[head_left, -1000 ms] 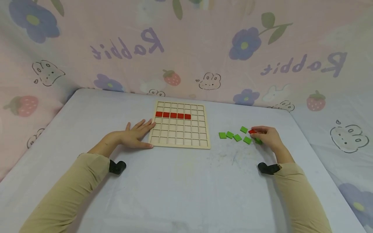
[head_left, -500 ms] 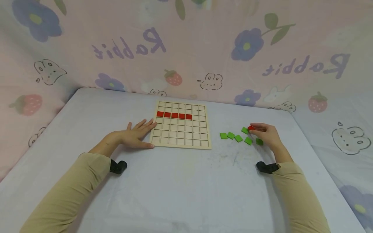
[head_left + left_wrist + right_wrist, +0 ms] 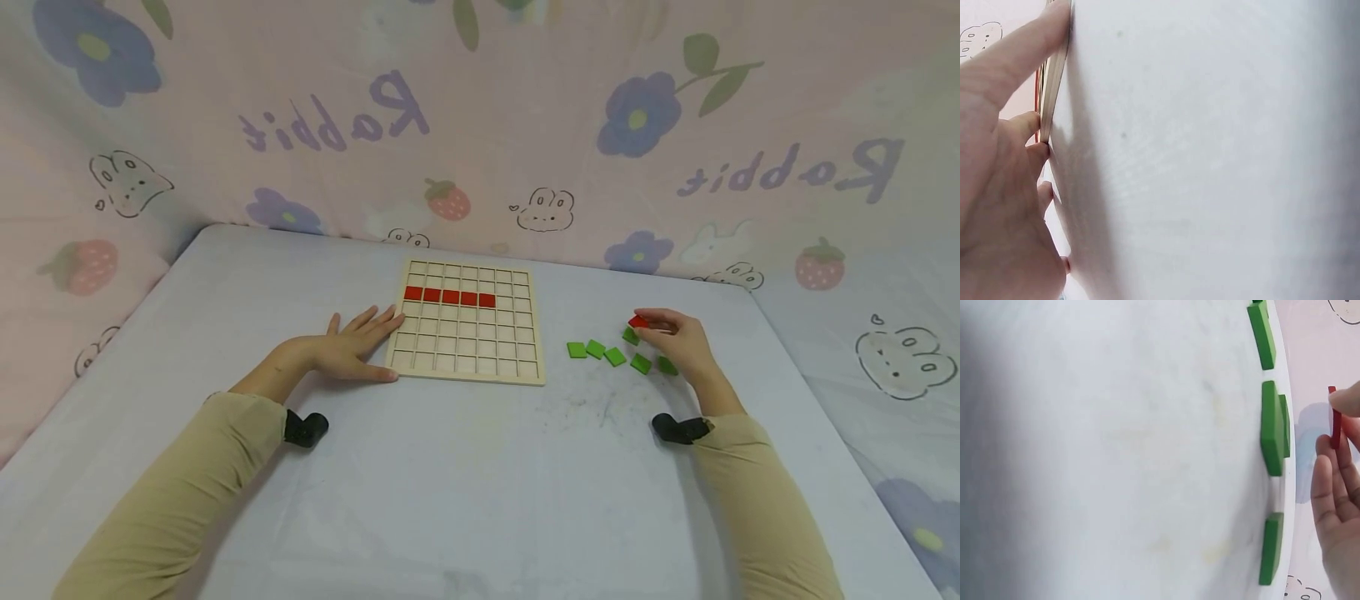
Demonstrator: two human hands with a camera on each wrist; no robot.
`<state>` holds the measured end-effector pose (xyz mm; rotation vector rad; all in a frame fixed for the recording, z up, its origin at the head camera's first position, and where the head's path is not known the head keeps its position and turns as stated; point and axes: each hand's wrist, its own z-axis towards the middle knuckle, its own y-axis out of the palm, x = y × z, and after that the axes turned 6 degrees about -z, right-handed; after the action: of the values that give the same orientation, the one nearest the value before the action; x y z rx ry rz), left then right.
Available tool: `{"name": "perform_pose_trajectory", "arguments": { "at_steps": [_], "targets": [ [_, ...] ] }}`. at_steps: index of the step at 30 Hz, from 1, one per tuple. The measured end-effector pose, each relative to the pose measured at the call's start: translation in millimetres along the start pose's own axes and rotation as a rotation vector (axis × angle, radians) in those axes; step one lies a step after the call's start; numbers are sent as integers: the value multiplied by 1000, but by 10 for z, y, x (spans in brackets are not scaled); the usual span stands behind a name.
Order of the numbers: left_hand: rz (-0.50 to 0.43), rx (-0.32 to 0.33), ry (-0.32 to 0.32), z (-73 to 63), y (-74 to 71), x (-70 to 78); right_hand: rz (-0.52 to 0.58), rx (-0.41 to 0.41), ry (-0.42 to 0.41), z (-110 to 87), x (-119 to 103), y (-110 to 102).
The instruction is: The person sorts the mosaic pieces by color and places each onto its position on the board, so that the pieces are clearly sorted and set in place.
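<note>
Board on tbl; L grip at its L edge, loose tiles to R, nr R grip.

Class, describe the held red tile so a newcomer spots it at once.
Right of the gridded board, green tiles lie on the white table. Above them, the right hand pinches the red tile. Its neighbours are green; other red tiles sit in the board.

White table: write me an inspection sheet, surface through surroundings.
Surface: white table, marked with faint smudges
Job's things: grid board holding five red tiles in one row; six green tiles lying loose to its right
Clutter: nothing seen
Hands: left hand, fingers spread, touches the board's left edge; right hand pinches a sixth red tile above the table
Cables: nothing seen
Surroundings: printed fabric with flowers, rabbits and strawberries behind the table
</note>
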<state>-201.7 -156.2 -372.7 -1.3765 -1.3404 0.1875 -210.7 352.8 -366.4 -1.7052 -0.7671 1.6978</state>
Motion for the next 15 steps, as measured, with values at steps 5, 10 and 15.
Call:
{"name": "perform_pose_trajectory", "arguments": {
  "at_steps": [5,10,15],
  "targets": [
    [3,0,0,6,6,-8,20,-12,-20,20,-37,31],
    [-6,-1,-4,1,3,4,27,-38,-38,24,-100,62],
    [-13,-6,-7,-5,-2,22,33,-47,-77,23,-142,88]
  ]
}}
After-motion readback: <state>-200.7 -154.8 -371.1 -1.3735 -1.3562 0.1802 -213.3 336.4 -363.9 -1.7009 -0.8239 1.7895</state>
